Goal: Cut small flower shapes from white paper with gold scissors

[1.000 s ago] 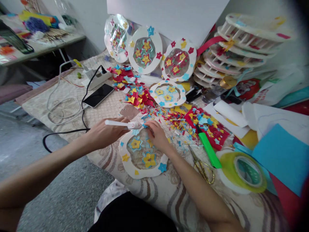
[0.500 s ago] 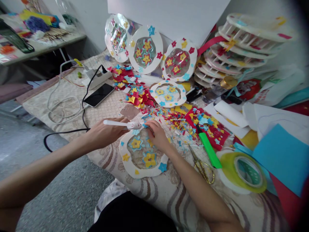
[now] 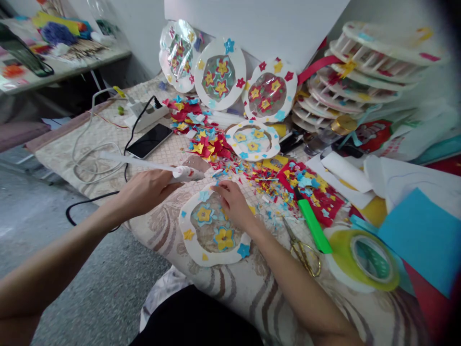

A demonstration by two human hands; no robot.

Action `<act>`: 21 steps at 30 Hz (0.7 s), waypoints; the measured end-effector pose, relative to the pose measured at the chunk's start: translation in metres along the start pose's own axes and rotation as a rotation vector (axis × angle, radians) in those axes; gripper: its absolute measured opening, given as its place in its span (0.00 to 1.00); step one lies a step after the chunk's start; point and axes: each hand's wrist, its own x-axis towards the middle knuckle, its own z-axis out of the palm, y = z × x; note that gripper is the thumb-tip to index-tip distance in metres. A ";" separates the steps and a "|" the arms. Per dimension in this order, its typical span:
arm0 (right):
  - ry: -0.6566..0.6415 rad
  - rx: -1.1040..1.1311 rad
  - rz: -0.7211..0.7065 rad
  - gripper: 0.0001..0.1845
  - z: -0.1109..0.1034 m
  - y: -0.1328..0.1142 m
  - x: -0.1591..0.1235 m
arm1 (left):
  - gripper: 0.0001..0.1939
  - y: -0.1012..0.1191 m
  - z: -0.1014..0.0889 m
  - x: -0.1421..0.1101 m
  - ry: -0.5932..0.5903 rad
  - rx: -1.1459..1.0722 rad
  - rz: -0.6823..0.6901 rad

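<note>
My left hand (image 3: 146,192) is wrapped round a white hot glue gun (image 3: 188,173), a long glue stick (image 3: 139,162) sticking out of its back. The nozzle points right, just above the far rim of a white scalloped ring (image 3: 190,250) that lies flat on the cloth. Blue and yellow paper stars decorate this ring, with yellow flowers (image 3: 224,239) on the clear film in its middle. At its far rim, my right hand (image 3: 234,202) pinches a small blue paper piece (image 3: 216,183), mostly hidden by the fingers.
Paper scraps (image 3: 264,180) are heaped beyond the ring. To the right are gold scissors (image 3: 305,254), a green box cutter (image 3: 314,226) and a tape roll (image 3: 363,257). A phone (image 3: 150,140) and a power strip (image 3: 151,117) lie left. Decorated rings (image 3: 220,48) lean at the back.
My left hand has drawn the glue gun back to the left and slightly up, away from the right fingertips. The right hand stays at the ring's far rim.
</note>
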 end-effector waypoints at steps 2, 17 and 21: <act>-0.035 -0.053 -0.015 0.27 0.002 -0.001 -0.001 | 0.17 -0.006 0.000 -0.002 0.043 0.008 -0.030; 0.000 -0.055 0.002 0.31 -0.002 -0.005 -0.002 | 0.14 -0.027 0.015 -0.016 0.135 -0.096 -0.180; -0.039 -0.091 -0.014 0.30 0.000 -0.005 -0.002 | 0.14 -0.033 0.021 -0.016 0.152 -0.131 -0.248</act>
